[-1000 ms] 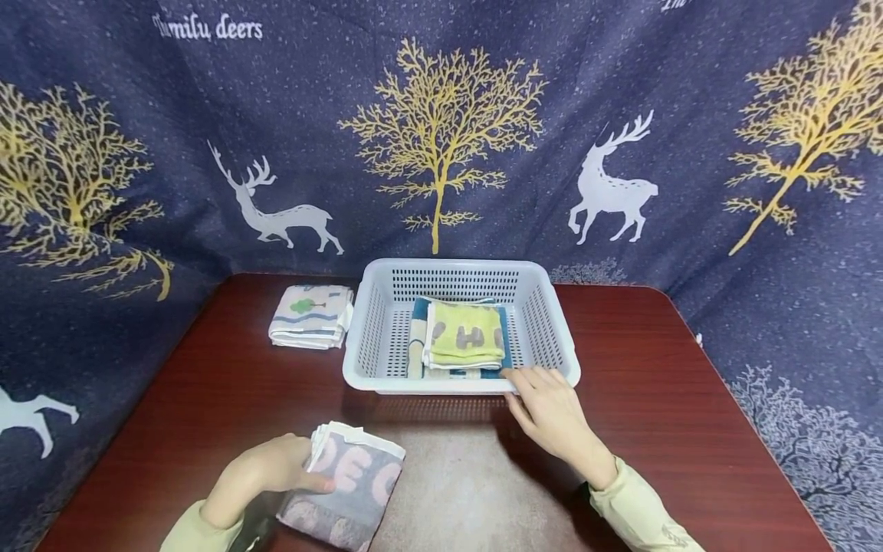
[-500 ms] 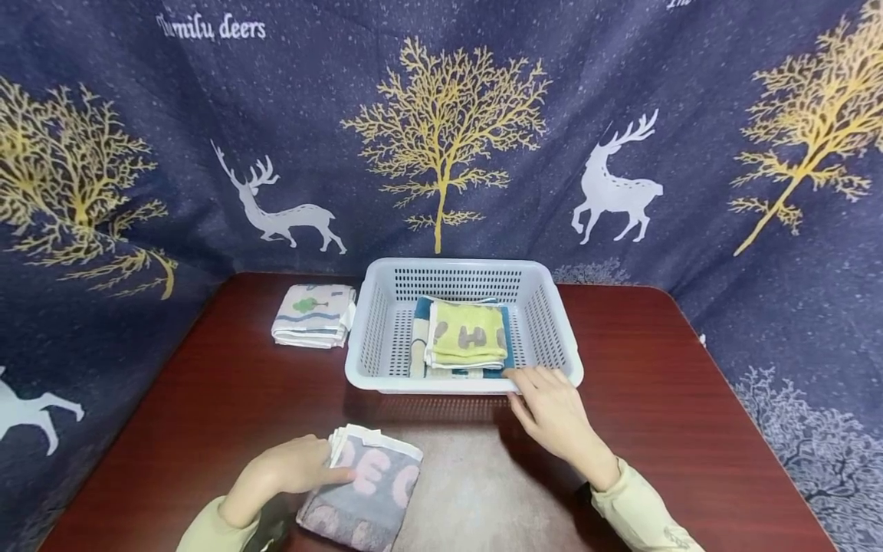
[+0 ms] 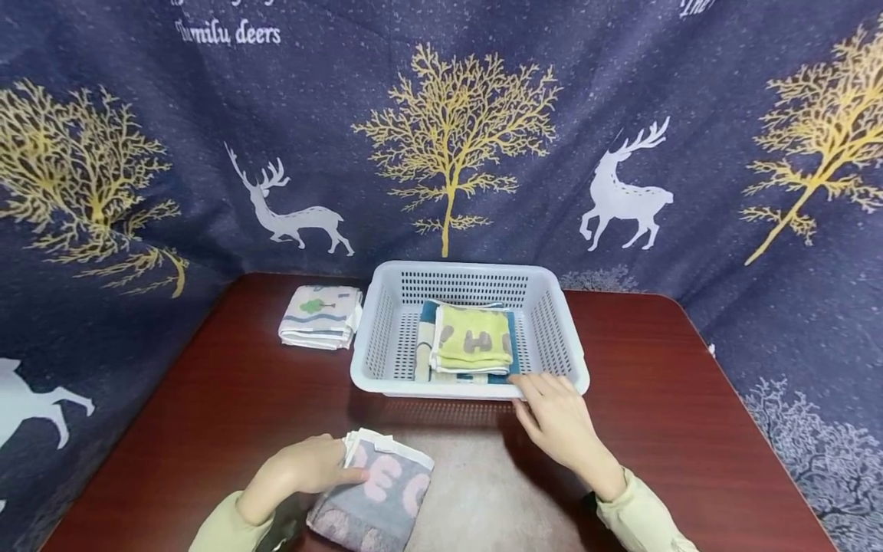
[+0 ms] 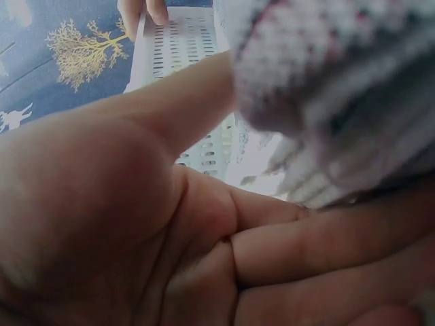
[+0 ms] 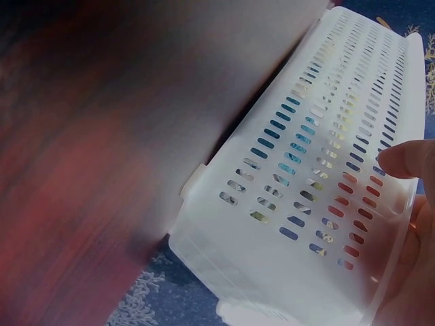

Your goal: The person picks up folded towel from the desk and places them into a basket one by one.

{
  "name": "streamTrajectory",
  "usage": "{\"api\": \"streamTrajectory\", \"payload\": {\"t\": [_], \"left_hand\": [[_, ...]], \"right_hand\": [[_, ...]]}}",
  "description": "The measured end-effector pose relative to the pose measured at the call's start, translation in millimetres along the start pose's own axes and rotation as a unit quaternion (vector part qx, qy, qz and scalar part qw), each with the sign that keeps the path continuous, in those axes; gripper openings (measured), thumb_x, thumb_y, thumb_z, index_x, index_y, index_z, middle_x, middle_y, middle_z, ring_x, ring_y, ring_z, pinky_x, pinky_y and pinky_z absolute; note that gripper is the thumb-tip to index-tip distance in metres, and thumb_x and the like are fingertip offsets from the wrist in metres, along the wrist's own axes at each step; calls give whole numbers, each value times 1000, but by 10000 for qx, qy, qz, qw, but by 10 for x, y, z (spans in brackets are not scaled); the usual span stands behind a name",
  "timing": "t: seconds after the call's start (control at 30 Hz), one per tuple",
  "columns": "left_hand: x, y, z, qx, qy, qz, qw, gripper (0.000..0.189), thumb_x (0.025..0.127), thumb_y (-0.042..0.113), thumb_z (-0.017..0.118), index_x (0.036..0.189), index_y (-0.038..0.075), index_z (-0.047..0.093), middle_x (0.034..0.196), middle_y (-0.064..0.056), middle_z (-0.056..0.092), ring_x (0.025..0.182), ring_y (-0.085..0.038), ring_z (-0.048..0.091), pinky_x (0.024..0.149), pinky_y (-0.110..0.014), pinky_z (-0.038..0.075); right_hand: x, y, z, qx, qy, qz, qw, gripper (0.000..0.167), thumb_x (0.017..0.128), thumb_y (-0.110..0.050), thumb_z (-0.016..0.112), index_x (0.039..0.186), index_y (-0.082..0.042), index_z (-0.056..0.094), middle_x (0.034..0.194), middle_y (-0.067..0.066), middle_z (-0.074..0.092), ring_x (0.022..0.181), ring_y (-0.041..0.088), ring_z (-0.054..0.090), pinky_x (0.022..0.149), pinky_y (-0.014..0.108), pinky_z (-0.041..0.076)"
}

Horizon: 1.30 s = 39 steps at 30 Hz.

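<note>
In the head view my left hand holds a folded grey towel with pink letters, its thumb on top and the other fingers underneath. The same towel fills the upper right of the left wrist view, blurred. My right hand grips the front rim of a white plastic basket, near its right corner. In the right wrist view the thumb lies against the outside of the slotted wall. Inside the basket, a folded yellow towel rests on a blue and cream towel.
A folded white towel with a green tree print lies left of the basket. All stand on a dark red wooden table. Behind hangs a navy cloth printed with deer and trees.
My left hand has carried the grey towel a little to the right. The right hand stays at the basket rim. The head view has shifted slightly.
</note>
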<state>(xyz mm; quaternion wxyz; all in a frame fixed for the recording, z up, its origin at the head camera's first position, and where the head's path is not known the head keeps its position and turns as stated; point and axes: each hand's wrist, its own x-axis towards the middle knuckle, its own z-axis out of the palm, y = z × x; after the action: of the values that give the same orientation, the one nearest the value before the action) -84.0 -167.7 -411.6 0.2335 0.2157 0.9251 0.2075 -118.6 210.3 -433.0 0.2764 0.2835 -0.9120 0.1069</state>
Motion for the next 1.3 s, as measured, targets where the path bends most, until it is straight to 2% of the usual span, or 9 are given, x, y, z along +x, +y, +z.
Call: {"api": "streamTrajectory", "payload": {"t": [0.13, 0.27, 0.37, 0.47, 0.73, 0.87, 1.07, 1.13, 1.3], "left_hand": [[22, 28, 11, 73, 41, -61, 9999, 34, 85, 48, 65, 79, 15, 64, 57, 7, 47, 58, -10, 40, 52, -30, 36], [28, 60, 41, 170, 237, -169, 9994, 38, 85, 47, 66, 66, 14, 59, 54, 6, 45, 55, -11, 40, 49, -29, 34], [21, 83, 65, 165, 391, -401, 9983, 46, 85, 47, 66, 56, 15, 52, 51, 4, 43, 52, -12, 39, 46, -29, 32], [19, 96, 81, 109, 437, -521, 9976, 47, 85, 49, 66, 56, 15, 51, 51, 4, 42, 52, -12, 39, 45, -28, 30], [42, 129, 125, 74, 377, -6, 9993, 48, 88, 50, 62, 55, 20, 45, 49, 10, 35, 48, -7, 32, 43, -24, 27], [63, 151, 153, -175, 296, 13, 9994, 51, 91, 46, 59, 53, 20, 39, 48, 10, 33, 47, -6, 30, 42, -23, 25], [63, 187, 185, -454, 99, -34, 9989, 42, 99, 33, 49, 61, 15, 46, 57, 5, 39, 49, -8, 37, 47, -26, 33], [69, 185, 193, -563, 22, 40, 9984, 42, 100, 32, 48, 62, 15, 45, 57, 5, 39, 49, -8, 36, 47, -25, 32], [82, 167, 216, -965, -161, 154, 9951, 42, 101, 34, 46, 63, 15, 45, 52, 4, 48, 40, -5, 47, 48, -22, 38]], "right_hand": [[-18, 5, 10, 10, 38, 13, 10000, 27, 84, -19, 62, 110, -12, 64, 99, -3, 69, 87, 19, 61, 77, 36, 45], [-25, 14, 20, -14, 71, 7, 10000, 27, 84, -19, 61, 110, -13, 64, 98, -3, 69, 86, 18, 60, 76, 35, 45], [-18, 15, 23, -16, 81, -11, 10000, 27, 84, -19, 62, 110, -13, 64, 97, -3, 68, 86, 18, 60, 77, 35, 45], [-7, 9, 17, -1, 65, -18, 10000, 28, 84, -19, 62, 110, -12, 64, 98, -2, 69, 87, 18, 61, 77, 35, 45], [4, -6, -23, -4, -106, 14, 9999, 28, 84, -20, 63, 111, -12, 63, 100, -2, 69, 90, 18, 61, 79, 36, 46], [11, -7, -51, 5, -244, 26, 9997, 30, 85, -21, 64, 113, -12, 63, 102, -2, 69, 92, 19, 61, 78, 35, 45], [19, -15, -87, 67, -435, 26, 9990, 34, 85, -22, 65, 117, -11, 63, 106, -1, 68, 95, 19, 61, 78, 35, 44], [16, -17, -103, 96, -500, 36, 9987, 35, 86, -23, 65, 118, -10, 63, 108, -1, 68, 97, 20, 61, 79, 36, 45], [3, -12, -126, 139, -571, 67, 9982, 39, 84, -22, 68, 120, -10, 62, 110, 0, 68, 99, 21, 61, 79, 37, 45]]}}
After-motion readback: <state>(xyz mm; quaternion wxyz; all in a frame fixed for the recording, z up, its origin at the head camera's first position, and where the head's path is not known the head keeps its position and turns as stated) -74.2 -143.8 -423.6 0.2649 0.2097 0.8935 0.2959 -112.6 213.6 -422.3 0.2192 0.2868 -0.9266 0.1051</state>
